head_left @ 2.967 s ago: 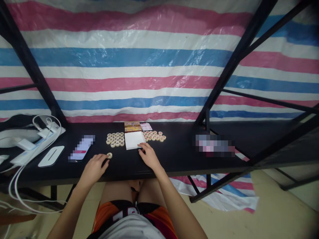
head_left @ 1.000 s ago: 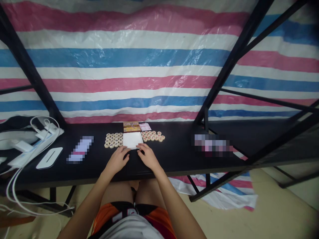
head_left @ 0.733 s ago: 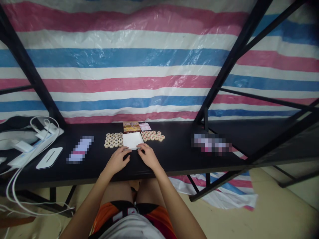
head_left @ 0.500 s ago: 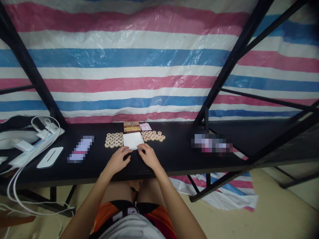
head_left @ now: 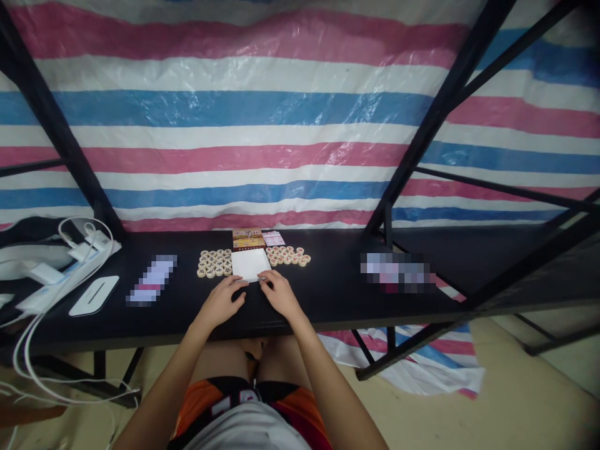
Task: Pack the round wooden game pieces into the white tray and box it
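Note:
My left hand (head_left: 225,302) rests at the near left corner of a white open box (head_left: 251,265), thumb and fingers apart. At the near right corner lies my right hand (head_left: 278,292), its fingers also loosely apart; neither hand visibly grasps anything. Left of the box, round Chinese chess pieces with dark characters (head_left: 214,263) stand in rows. To its right are round Chinese chess pieces with red characters (head_left: 287,255), less evenly set. Behind the box sits a brown printed box lid (head_left: 249,239), with a pink and white paper (head_left: 274,238) beside it.
On the black table (head_left: 328,294) are blurred items at left (head_left: 152,281) and right (head_left: 397,272). A white flat stand (head_left: 94,296), a power strip (head_left: 70,275) and white cables lie far left. Black metal posts (head_left: 412,150) and a striped plastic sheet (head_left: 244,112) rise behind.

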Motion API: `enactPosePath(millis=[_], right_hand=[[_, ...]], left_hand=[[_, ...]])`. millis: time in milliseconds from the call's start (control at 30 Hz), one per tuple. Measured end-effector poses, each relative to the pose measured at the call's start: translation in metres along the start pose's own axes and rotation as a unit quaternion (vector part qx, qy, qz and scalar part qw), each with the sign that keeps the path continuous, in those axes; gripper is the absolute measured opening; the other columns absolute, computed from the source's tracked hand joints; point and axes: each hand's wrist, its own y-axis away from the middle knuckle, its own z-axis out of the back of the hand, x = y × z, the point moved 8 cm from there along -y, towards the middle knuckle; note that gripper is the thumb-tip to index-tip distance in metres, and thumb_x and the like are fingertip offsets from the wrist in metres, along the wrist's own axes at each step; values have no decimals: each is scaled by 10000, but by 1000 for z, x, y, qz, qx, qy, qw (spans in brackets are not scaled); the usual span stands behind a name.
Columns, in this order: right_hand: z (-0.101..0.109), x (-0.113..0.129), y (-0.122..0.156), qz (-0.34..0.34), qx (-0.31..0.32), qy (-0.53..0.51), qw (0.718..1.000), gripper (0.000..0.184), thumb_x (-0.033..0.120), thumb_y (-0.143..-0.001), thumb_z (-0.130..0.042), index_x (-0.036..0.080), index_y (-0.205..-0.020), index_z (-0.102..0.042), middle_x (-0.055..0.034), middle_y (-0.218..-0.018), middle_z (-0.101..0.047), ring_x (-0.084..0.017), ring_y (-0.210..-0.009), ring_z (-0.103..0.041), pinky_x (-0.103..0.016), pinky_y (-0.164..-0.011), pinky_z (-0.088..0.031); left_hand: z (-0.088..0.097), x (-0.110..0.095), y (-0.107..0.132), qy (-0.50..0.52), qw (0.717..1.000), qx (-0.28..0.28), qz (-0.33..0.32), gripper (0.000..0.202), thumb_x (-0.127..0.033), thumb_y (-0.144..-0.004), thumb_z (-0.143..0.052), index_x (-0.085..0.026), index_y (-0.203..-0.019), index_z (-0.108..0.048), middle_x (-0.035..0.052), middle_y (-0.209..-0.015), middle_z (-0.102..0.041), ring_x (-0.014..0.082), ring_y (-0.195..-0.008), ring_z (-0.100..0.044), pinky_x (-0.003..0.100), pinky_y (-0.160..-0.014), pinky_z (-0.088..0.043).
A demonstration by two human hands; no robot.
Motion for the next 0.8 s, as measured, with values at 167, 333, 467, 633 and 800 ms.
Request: enactPosePath(millis=[167, 333, 467, 633, 800], right_hand=[[0, 0, 0, -1, 1, -1, 1000, 222, 165, -810, -478, 193, -959, -640, -40, -972, -610, -124, -761, -609, -280, -811, -464], [0, 0, 0, 1, 1, -3, 1000, 215, 168, -814, -479, 190, -953, -641, -43, -963, -609, -128, -763, -608, -279, -805, -465], [0, 0, 0, 4, 0, -1, 1000, 216, 164, -818, -479, 196, -960, -638, -39, -960, -610, -130, -768, -609, -282, -810, -463], [0, 0, 0, 3, 0, 1, 1000, 217, 164, -819, -476, 186, -962, -638, -44, -965, -605, -131, -759, -609, -284, -805, -463], [0, 1, 0, 3, 2, -2, 1000, 211, 166, -820, -479, 177, -958, -638, -48, -961, -603, -131, -765, -611, -281, -811, -461]], left_hand=[[2, -2, 0, 0, 1000, 1, 3, 300, -264, -834, -487, -221, -1083, -647, 73, -1188, -576, 214, -1086, -557, 359, -967, -441], [1, -1, 0, 1, 1000, 2, 3, 296, -262, -836, -486, -213, -1079, -648, 81, -1187, -577, 217, -1076, -560, 374, -964, -441], [0, -1, 0, 0, 1000, 2, -3, 291, -263, -840, -482, -214, -1075, -647, 83, -1181, -578, 218, -1071, -562, 377, -963, -442], [1, -2, 0, -1, 1000, 8, 4, 291, -260, -841, -479, -201, -1069, -651, 91, -1184, -576, 229, -1083, -559, 385, -965, -441], [2, -3, 0, 6, 1000, 4, 5, 285, -257, -835, -491, -203, -1060, -656, 90, -1174, -582, 234, -1084, -561, 385, -968, -440]])
